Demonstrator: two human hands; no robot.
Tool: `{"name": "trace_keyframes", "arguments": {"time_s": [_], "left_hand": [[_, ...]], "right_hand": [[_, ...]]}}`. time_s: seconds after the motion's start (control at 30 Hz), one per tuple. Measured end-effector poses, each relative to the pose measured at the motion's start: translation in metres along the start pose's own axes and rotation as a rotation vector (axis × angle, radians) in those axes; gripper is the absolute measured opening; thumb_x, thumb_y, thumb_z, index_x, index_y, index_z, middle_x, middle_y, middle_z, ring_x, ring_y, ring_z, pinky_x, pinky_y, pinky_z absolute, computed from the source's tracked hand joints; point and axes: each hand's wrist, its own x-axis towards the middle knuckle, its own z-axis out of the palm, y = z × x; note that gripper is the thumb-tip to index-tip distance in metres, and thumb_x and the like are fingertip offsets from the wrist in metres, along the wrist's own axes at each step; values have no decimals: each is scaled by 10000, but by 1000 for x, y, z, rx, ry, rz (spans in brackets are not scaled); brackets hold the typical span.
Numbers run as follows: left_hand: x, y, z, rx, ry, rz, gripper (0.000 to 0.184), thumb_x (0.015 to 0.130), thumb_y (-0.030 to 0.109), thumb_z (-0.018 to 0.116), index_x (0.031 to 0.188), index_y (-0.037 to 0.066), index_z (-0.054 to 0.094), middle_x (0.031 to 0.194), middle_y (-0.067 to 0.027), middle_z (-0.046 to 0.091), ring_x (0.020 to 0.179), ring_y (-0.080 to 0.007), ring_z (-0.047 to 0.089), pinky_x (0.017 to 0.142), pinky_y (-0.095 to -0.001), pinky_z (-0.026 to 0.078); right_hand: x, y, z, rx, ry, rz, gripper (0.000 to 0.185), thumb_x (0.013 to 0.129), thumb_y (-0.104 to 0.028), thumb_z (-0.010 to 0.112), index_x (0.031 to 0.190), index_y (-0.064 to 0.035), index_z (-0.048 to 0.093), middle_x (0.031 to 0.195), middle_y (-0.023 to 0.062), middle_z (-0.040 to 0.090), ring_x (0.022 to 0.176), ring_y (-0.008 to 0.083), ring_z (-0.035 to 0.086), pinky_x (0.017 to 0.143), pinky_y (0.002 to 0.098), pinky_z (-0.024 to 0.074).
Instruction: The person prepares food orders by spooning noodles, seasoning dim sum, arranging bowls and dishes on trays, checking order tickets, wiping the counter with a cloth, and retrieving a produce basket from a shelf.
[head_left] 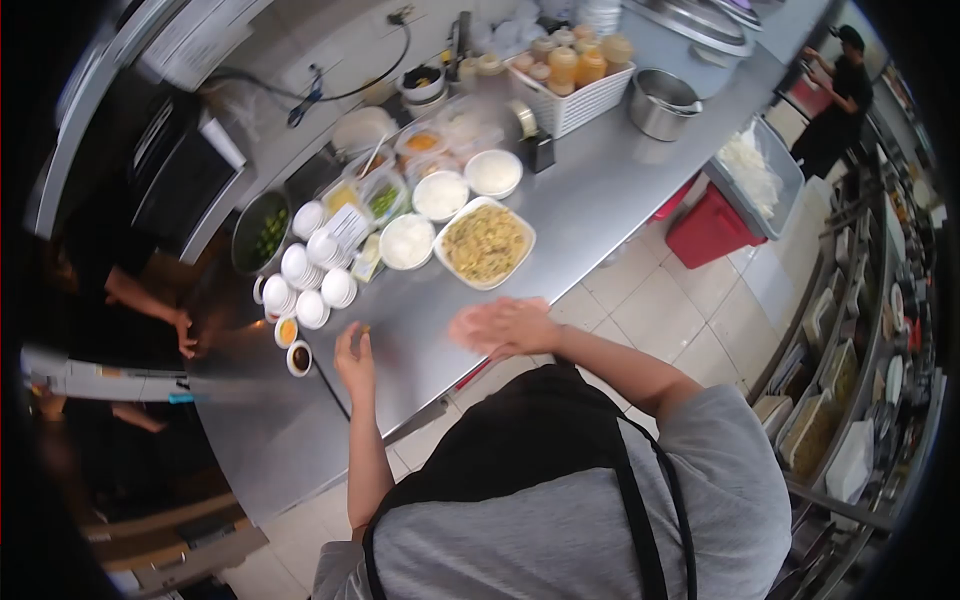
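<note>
My left hand point(355, 355) is over the steel counter point(420, 335), thumb and fingertips brought together around a tiny yellowish bit I cannot make out. To the right, near the counter's front edge, my right hand point(505, 326) is spread and partly smeared by motion, with nothing seen in it. Beyond it sits a square white bowl of noodle-like food point(487, 243). White bowls of rice point(407, 241) stand beside that bowl. Stacked white lidded cups point(302, 266) and a small cup of dark sauce point(299, 357) lie beyond my left hand.
A white basket of bottles point(570, 105) and a steel pot point(662, 105) stand at the back. Past the front edge are a red bin point(705, 228) and a grey bin point(785, 170). One person point(845, 100) stands far right; another person's hand point(184, 332) is at left.
</note>
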Motion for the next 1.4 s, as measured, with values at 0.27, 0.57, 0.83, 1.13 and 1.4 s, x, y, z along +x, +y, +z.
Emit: {"name": "trace_keyframes", "arguments": {"time_s": [0.27, 0.57, 0.83, 1.13, 1.4], "left_hand": [[20, 33, 77, 239, 11, 214, 250, 720, 73, 604, 966, 40, 580, 1134, -167, 485, 1080, -322, 423, 918, -399, 319], [12, 74, 137, 407, 8, 32, 216, 713, 109, 617, 922, 62, 599, 1132, -169, 488, 1054, -329, 429, 907, -396, 331], [-3, 97, 160, 487, 59, -7, 243, 695, 115, 629, 925, 42, 596, 1107, -186, 505, 1035, -340, 446, 890, -401, 348], [-56, 101, 156, 479, 189, -136, 225, 668, 113, 621, 885, 55, 600, 1046, -171, 516, 1000, -341, 461, 849, -410, 388], [-174, 88, 133, 394, 210, -201, 221, 693, 100, 615, 906, 59, 577, 1082, -143, 508, 1008, -331, 463, 854, -388, 403]], "right_hand": [[-128, 162, -86, -372, 197, 555, 500, 835, -413, 403, 1284, -198, 352, 1340, 63, 316, 1211, 273, 322, 947, 443, 287], [-128, 359, -123, -576, 340, 1083, 505, 855, -289, 374, 1230, 48, 345, 1305, 216, 308, 1235, 341, 252, 1020, 412, 186], [-100, 403, -153, -563, 247, 943, 402, 808, -255, 396, 1067, 41, 482, 1158, 205, 447, 1155, 317, 348, 1000, 408, 221], [-132, 317, -119, -565, 66, 786, 525, 893, -345, 331, 1326, -61, 239, 1383, 142, 199, 1283, 319, 147, 1009, 474, 154], [-101, 160, -81, -371, -87, 226, 619, 835, -377, 403, 1318, -27, 237, 1383, 179, 168, 1267, 393, 129, 998, 516, 146]]}}
